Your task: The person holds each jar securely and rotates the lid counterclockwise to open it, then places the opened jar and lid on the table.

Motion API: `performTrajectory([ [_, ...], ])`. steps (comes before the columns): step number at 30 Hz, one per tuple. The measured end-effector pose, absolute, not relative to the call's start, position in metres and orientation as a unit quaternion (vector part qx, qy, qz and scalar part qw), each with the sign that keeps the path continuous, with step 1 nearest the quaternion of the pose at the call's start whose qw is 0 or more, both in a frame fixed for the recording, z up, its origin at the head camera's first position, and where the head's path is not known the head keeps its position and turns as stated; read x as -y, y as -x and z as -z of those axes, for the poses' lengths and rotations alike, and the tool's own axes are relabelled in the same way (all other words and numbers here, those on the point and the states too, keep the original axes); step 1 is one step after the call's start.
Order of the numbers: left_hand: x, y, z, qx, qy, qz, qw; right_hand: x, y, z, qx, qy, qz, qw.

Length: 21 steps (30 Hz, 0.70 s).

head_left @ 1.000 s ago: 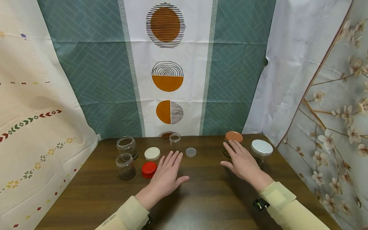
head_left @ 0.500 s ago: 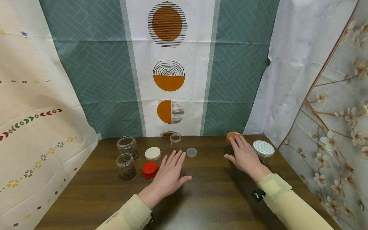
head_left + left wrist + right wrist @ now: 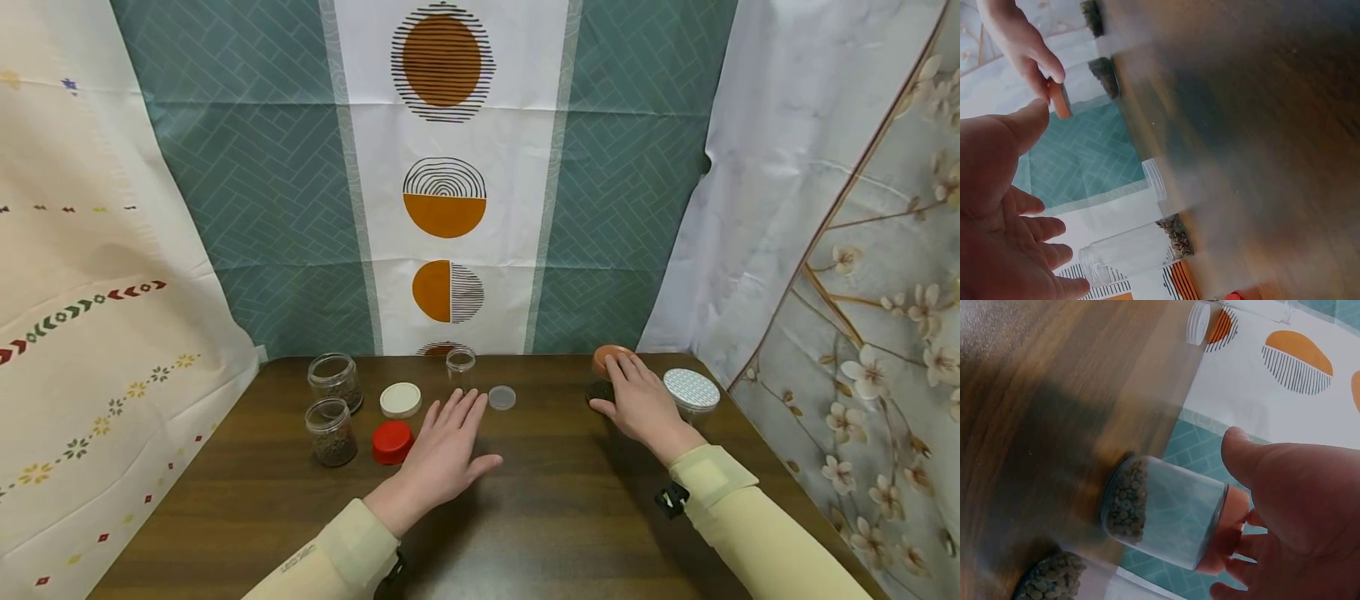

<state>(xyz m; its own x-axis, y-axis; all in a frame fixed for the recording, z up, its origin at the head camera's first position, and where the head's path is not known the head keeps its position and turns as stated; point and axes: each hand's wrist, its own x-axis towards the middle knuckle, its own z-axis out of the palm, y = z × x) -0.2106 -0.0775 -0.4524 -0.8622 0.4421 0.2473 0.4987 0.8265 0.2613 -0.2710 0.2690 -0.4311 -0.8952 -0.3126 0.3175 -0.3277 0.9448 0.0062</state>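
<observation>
My right hand (image 3: 647,412) reaches over a clear jar with an orange lid (image 3: 611,358), its fingers touching the lid. In the right wrist view the thumb (image 3: 1238,450) stands apart from that lid, and the jar (image 3: 1166,506) holds a layer of brown pellets. My left hand (image 3: 442,458) hovers above the table with fingers extended and thumb spread, holding nothing. Just beyond it stands a slim clear jar (image 3: 461,367), with brown bits at its bottom in the left wrist view. A red lid (image 3: 392,442) lies beside the left hand, and a translucent lid (image 3: 502,397) lies past its fingertips.
Two open jars, one farther back (image 3: 334,379) and one nearer (image 3: 330,433), stand at the left with dark contents. Near them lies a cream lid (image 3: 401,400). A jar with a patterned lid (image 3: 691,389) stands right of my right hand. Cloths hang behind the wooden table (image 3: 555,517).
My right hand has moved slightly forward and its fingers have come onto the orange lid. The left hand keeps its spread pose; the head view has shifted a little.
</observation>
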Motion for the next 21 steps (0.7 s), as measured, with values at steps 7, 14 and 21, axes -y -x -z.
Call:
performTrajectory([
  [7, 0.0749, 0.2177, 0.4522, 0.954, 0.240, 0.162, 0.075, -0.2702, 0.2733, 0.4302, 0.975, -0.161, -0.025, 0.150],
  [14, 0.0751, 0.2197, 0.4562, 0.954, 0.240, 0.164, 0.075, -0.2714, 0.2791, 0.4339, 0.976, -0.159, -0.028, 0.147],
  [21, 0.0763, 0.2199, 0.4576, 0.955, 0.238, 0.165, 0.072, -0.2737, 0.2798, 0.4346, 0.971, -0.172, -0.039, 0.161],
])
